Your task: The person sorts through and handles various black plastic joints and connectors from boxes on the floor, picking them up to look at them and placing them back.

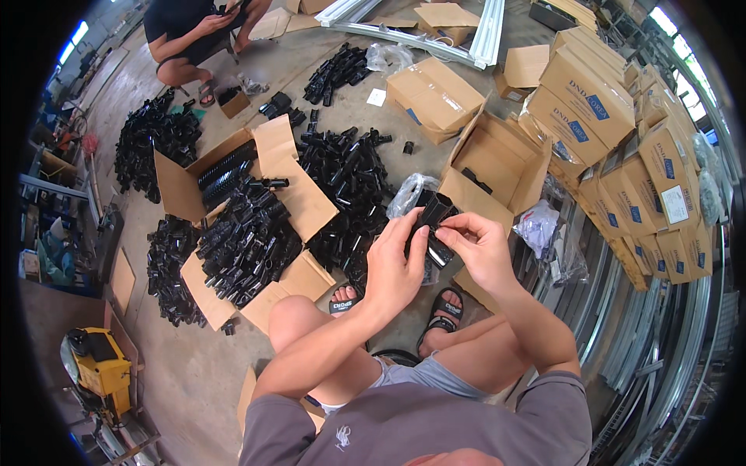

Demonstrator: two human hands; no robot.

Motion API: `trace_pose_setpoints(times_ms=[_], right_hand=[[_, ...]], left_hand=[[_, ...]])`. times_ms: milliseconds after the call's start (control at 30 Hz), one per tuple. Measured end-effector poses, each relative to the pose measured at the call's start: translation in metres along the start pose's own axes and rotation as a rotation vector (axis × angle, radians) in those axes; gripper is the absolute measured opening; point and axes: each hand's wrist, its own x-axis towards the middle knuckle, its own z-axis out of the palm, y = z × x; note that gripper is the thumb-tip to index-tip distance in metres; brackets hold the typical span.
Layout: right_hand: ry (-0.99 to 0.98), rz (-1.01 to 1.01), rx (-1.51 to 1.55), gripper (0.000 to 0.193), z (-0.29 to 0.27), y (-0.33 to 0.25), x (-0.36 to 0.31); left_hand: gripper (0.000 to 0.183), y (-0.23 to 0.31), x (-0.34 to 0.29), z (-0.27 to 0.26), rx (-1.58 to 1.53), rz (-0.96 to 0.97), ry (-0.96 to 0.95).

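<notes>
Both my hands are raised in front of me around a glossy black tubular plastic fitting (435, 211). My left hand (398, 260) grips it from the left, fingers closed along its side. The fingertips of my right hand (475, 242) pinch at its right side. A shiny black part (440, 253) shows just below, between the hands; whether it is one piece with the fitting I cannot tell. Beyond my hands an open cardboard box (505, 159) has a black piece (476, 180) inside. Left of them, an open carton (177, 186) overflows with similar black fittings (249, 237).
Piles of black fittings (342, 167) lie on the floor, with a closed carton (435, 97) behind. Stacked cartons (583, 101) and long metal profiles (622, 342) line the right. A yellow machine (105, 373) stands lower left. Another person (194, 39) sits at the far left.
</notes>
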Motion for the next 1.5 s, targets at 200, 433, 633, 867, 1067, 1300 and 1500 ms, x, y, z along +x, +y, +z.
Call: trace_pose_setpoints(times_ms=[200,433,633,867,1067,1300,1500], right_hand=[[0.118,-0.058,-0.089,0.013,0.005,0.011,-0.004],[0.176,-0.149,-0.151,0.013,0.012,0.014,-0.005],[0.212,-0.235,-0.349,0.015,0.017,0.007,-0.009],[0.166,-0.133,-0.074,0.017,0.017,0.009,-0.012],[0.168,-0.132,-0.060,0.018,0.014,0.008,-0.012],[0.097,-0.058,0.129,0.017,0.007,0.008,-0.011],[0.076,0.032,0.182,0.017,0.003,-0.001,-0.012]], left_hand=[[0.030,0.000,-0.002,0.002,0.016,0.041,0.021],[0.030,0.002,-0.001,0.003,0.006,0.069,0.043],[0.029,-0.001,-0.002,0.005,0.026,0.095,0.070],[0.031,0.002,-0.003,0.003,0.008,0.047,0.048],[0.030,0.002,-0.003,0.003,0.039,0.111,0.071],[0.030,0.005,-0.002,0.002,0.012,0.091,0.042],[0.029,0.002,0.000,0.004,0.027,0.125,0.029]])
